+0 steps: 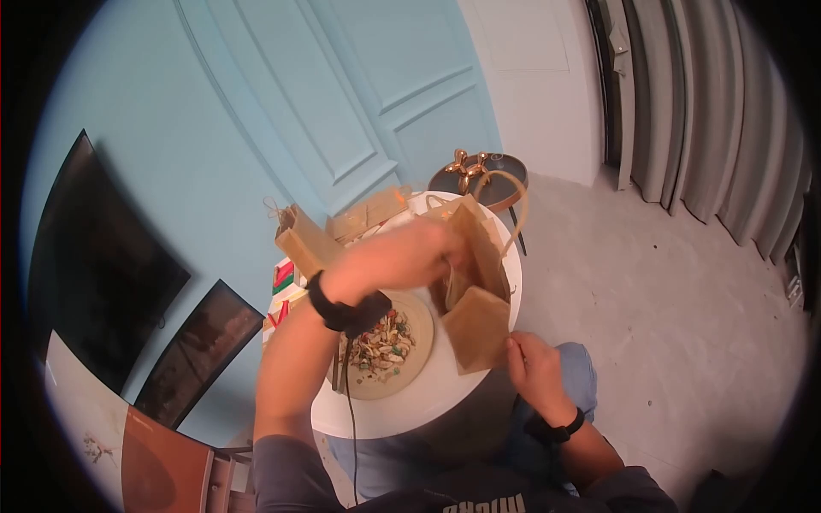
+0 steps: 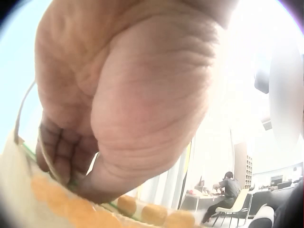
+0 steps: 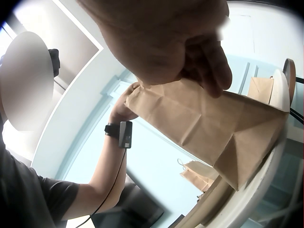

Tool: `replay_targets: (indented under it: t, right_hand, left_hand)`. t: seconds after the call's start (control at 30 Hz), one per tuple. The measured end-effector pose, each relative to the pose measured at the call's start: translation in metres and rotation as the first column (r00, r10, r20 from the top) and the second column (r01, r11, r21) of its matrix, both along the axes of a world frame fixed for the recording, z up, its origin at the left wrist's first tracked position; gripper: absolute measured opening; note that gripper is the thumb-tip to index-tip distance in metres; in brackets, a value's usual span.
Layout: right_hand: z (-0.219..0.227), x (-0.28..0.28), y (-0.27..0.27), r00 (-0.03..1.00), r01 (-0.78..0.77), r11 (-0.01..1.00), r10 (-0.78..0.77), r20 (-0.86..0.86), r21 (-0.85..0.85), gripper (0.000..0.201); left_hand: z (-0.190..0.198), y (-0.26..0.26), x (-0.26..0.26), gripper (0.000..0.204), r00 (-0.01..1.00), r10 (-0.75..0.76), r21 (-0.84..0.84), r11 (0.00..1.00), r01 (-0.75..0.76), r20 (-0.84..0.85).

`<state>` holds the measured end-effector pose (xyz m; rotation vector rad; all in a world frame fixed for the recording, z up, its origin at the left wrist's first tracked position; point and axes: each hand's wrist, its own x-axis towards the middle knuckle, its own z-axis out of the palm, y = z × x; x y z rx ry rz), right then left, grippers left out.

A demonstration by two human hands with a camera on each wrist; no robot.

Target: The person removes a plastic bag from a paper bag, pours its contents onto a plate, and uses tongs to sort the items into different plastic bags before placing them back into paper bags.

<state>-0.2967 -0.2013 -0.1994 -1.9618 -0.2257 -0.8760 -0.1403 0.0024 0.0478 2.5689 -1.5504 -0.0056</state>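
A brown paper bag (image 1: 479,329) with loop handles leans tilted over the front right of a round white table (image 1: 376,419). My left hand (image 1: 419,256) reaches across to the bag's mouth. In the left wrist view its curled fingers and thumb (image 2: 95,183) grip the rim beside a handle, above orange dots. My right hand (image 1: 539,368) pinches the bag's near lower edge. The right wrist view shows its fingers (image 3: 216,69) curled at the paper, while the left hand (image 3: 127,102) holds the other end. What lies inside the bag is hidden.
A round beige plate (image 1: 423,329) with chopped mixed pieces lies under my left forearm. More paper bags (image 1: 299,239) stand at the back left, near red and green items (image 1: 283,274). A side table behind carries a copper balloon-dog figure (image 1: 466,171). A cable (image 1: 352,427) hangs from my left wrist.
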Motion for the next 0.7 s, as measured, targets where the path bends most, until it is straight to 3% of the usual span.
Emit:
replay_targets:
  t: [0.07,0.13,0.27,0.43,0.53,0.7]
  right_hand:
    - [0.001,0.003,-0.004,0.999,0.036,0.999,-0.036,0.011,-0.022,0.008]
    - [0.005,0.007,-0.009,0.997,0.071,0.996,-0.069,0.039,-0.054,0.007]
    - [0.011,0.005,-0.009,0.997,0.075,0.997,-0.075,-0.013,0.006,0.010]
    - [0.005,-0.008,-0.006,0.974,0.003,0.999,0.004,-0.224,0.034,0.046]
    - [0.010,-0.014,0.011,0.998,0.058,0.976,-0.059,0.004,-0.209,0.070]
    - [-0.017,-0.010,0.040,0.991,-0.020,0.963,-0.018,-0.136,-0.269,0.063]
  left_hand:
    - [0.028,0.004,-0.011,0.017,0.990,0.017,-0.157,0.988,0.006,0.140]
    - [0.056,0.008,-0.022,0.014,0.976,0.161,-0.296,0.949,-0.111,0.149]
    - [0.088,0.027,-0.038,0.015,0.916,0.291,-0.551,0.829,-0.097,0.277]
    - [0.113,0.071,-0.051,0.020,0.884,0.395,-0.707,0.698,-0.113,0.249]
    - [0.121,0.096,-0.065,0.018,0.869,0.451,-0.756,0.637,-0.152,0.205]
    - [0.126,0.136,-0.084,0.015,0.828,0.536,-0.804,0.559,-0.203,0.165]
